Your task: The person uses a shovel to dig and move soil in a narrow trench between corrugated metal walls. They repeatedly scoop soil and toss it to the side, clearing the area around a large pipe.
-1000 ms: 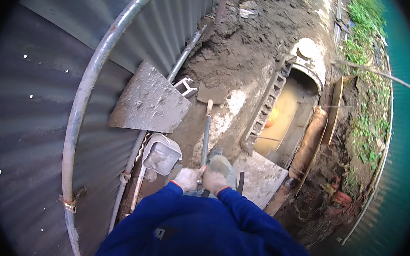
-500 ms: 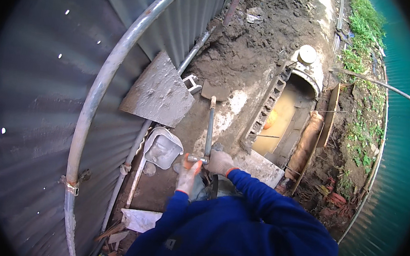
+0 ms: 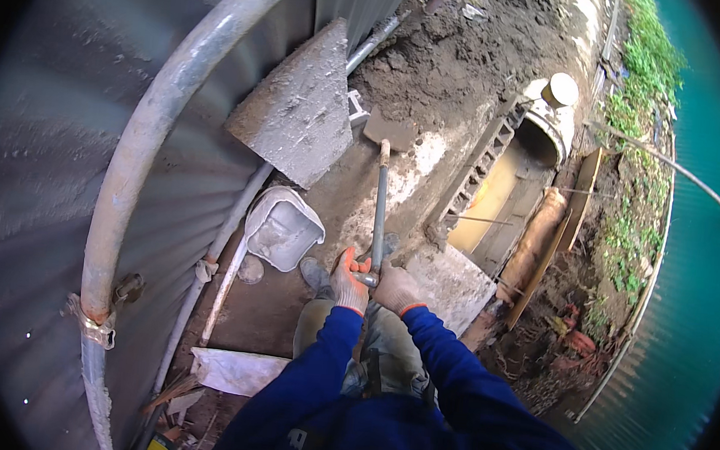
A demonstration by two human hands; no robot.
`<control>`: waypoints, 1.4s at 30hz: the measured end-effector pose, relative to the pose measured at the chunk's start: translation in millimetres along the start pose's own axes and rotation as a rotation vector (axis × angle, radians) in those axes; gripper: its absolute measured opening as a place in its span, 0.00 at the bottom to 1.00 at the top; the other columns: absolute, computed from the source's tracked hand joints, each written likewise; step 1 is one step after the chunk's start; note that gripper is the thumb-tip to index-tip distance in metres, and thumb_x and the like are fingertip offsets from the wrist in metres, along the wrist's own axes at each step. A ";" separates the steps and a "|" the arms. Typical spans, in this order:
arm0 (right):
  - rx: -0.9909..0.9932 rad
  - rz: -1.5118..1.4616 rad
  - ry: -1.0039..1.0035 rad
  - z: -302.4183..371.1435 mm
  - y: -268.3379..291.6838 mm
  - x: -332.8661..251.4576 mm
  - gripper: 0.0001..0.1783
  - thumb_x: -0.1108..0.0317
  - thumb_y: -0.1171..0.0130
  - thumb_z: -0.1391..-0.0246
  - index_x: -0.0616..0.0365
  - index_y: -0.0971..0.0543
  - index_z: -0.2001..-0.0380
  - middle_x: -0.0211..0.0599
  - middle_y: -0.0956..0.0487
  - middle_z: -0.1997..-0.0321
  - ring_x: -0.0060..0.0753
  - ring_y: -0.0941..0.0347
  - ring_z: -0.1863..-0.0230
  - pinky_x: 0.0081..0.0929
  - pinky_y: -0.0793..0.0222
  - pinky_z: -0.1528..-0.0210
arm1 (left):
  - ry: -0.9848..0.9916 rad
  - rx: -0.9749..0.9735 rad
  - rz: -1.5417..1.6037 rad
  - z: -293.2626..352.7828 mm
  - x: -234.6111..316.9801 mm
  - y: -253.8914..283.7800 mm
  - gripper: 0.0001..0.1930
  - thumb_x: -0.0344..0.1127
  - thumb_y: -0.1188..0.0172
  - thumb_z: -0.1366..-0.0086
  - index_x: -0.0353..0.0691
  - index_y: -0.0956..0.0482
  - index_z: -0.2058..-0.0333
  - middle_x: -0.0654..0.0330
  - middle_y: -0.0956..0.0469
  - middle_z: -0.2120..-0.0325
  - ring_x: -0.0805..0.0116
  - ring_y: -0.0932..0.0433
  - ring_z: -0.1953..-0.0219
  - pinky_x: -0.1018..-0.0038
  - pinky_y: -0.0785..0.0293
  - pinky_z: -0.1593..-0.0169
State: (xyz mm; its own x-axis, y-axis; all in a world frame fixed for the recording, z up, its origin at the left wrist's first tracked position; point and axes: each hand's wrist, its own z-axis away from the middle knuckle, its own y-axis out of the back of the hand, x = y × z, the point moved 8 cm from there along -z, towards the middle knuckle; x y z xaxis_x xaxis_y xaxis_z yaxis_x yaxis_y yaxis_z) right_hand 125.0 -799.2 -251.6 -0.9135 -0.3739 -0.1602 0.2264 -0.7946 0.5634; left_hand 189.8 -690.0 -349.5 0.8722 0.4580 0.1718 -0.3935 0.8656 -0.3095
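A shovel (image 3: 381, 205) with a metal shaft and a short cross handle stretches away in front of me. Its muddy, flat blade (image 3: 390, 132) rests on the wet ground at the far end. My left hand (image 3: 349, 282), in a pale glove with orange on its fingers, grips the cross handle. Close beside it, my right hand (image 3: 398, 290), also gloved, is closed round the top of the shaft. Left of the shovel sits a grey-white plastic tub (image 3: 286, 234) with wet residue inside. My boots and trousers show just below the hands.
A mud-coated board (image 3: 302, 106) leans by the corrugated metal wall (image 3: 32, 199), with a thick curved pipe (image 3: 153, 120) in front. To the right lies an open pit of murky water (image 3: 490, 206), edged by hollow blocks (image 3: 481, 163) and a wooden plank (image 3: 582, 200). Loose soil (image 3: 458, 55) is heaped ahead.
The whole view has shifted, showing more of my legs. My left fingers have moved on the cross handle and curl over it more. The orange round thing in the pit no longer shows.
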 end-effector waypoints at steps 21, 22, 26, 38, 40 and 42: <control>-0.045 -0.122 0.025 17.7 -5.1 39.9 0.27 0.50 0.41 0.43 0.58 0.31 0.48 0.59 0.15 0.61 0.64 0.17 0.56 0.54 0.22 0.52 | -0.030 0.236 -0.203 30.4 -33.5 15.4 0.06 0.37 0.43 0.33 0.43 0.23 0.66 0.70 0.46 0.83 0.72 0.44 0.83 0.60 0.22 0.57; 0.015 -0.115 0.022 -6.8 13.2 45.5 0.27 0.52 0.42 0.43 0.60 0.31 0.48 0.60 0.15 0.60 0.65 0.17 0.55 0.54 0.22 0.52 | -0.117 0.080 -0.265 10.6 -37.3 -19.7 0.08 0.38 0.47 0.32 0.42 0.24 0.64 0.70 0.45 0.82 0.73 0.44 0.83 0.62 0.23 0.55; -0.056 0.072 0.130 -40.9 34.5 53.8 0.25 0.56 0.44 0.42 0.64 0.31 0.48 0.60 0.15 0.59 0.62 0.17 0.54 0.54 0.22 0.52 | 0.023 0.356 -0.032 -15.2 -65.5 -29.7 0.09 0.40 0.48 0.33 0.42 0.27 0.60 0.69 0.45 0.80 0.71 0.41 0.81 0.63 0.24 0.55; -0.100 0.012 0.100 -31.1 40.8 73.9 0.29 0.57 0.37 0.47 0.61 0.29 0.46 0.59 0.16 0.56 0.61 0.18 0.50 0.52 0.23 0.48 | -0.022 0.188 -0.071 -13.6 -75.3 -26.4 0.11 0.33 0.44 0.36 0.35 0.28 0.57 0.69 0.41 0.82 0.71 0.41 0.83 0.61 0.21 0.55; -0.005 0.087 0.130 -25.5 47.0 74.2 0.29 0.57 0.36 0.49 0.60 0.28 0.47 0.58 0.16 0.55 0.61 0.18 0.50 0.51 0.23 0.49 | -0.013 0.096 -0.047 -7.7 -77.5 -34.7 0.11 0.33 0.43 0.37 0.36 0.28 0.57 0.69 0.41 0.82 0.71 0.42 0.83 0.61 0.22 0.55; -0.045 0.067 0.129 -11.1 36.4 73.0 0.28 0.57 0.36 0.48 0.58 0.27 0.46 0.58 0.16 0.55 0.60 0.18 0.51 0.51 0.23 0.49 | 0.006 0.112 -0.016 5.8 -76.3 -24.0 0.09 0.32 0.42 0.37 0.38 0.28 0.59 0.69 0.42 0.82 0.71 0.43 0.83 0.62 0.22 0.55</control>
State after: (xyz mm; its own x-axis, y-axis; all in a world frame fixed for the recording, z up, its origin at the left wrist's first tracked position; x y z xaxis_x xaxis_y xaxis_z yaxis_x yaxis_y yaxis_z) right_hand 70.2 -860.8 -251.7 -0.8455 -0.4827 -0.2283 0.3028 -0.7856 0.5396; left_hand 131.0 -744.6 -349.8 0.8801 0.4431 0.1704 -0.4094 0.8902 -0.2000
